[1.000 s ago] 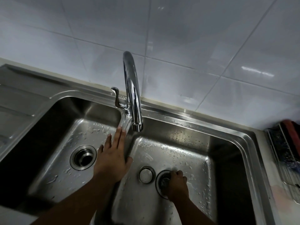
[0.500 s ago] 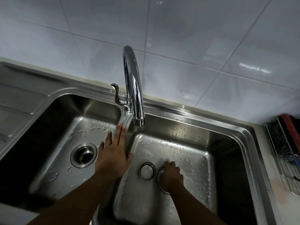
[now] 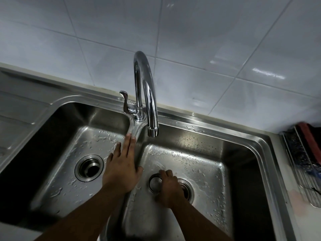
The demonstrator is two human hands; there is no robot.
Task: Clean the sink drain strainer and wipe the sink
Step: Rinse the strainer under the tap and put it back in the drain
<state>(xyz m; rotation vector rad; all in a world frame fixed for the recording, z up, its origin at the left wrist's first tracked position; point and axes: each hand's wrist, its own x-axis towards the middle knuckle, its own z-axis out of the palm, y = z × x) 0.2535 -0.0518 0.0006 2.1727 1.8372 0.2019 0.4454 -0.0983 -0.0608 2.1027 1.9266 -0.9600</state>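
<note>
Sliding left off the open drain (image 3: 188, 188), the right hand (image 3: 167, 190) now sits over the drain strainer (image 3: 154, 183), which lies on the wet floor of the right basin (image 3: 191, 162) just beside that drain. Its fingers curl over the strainer's right rim, though how firmly they pinch it cannot be told. The strainer looks like a small, stiff metal cup, probably light. With droplets all around it is likely slippery, so a pinch across the raised rim should hold better than a flat push. The left hand (image 3: 121, 171) has stayed put, spread flat with straight fingers on the divider (image 3: 139, 153) between the basins, apparently bracing the person. There is open room to lift straight up. The basin walls close in at the sides, and the faucet spout (image 3: 147, 94) overhangs the back of the right basin. The left basin (image 3: 60, 145) has its own drain (image 3: 89, 167), uncovered. Behind the faucet lever (image 3: 125, 103) rises the tiled wall (image 3: 191, 40), and a wire rack (image 3: 302, 171) stands on the counter at far right.
</note>
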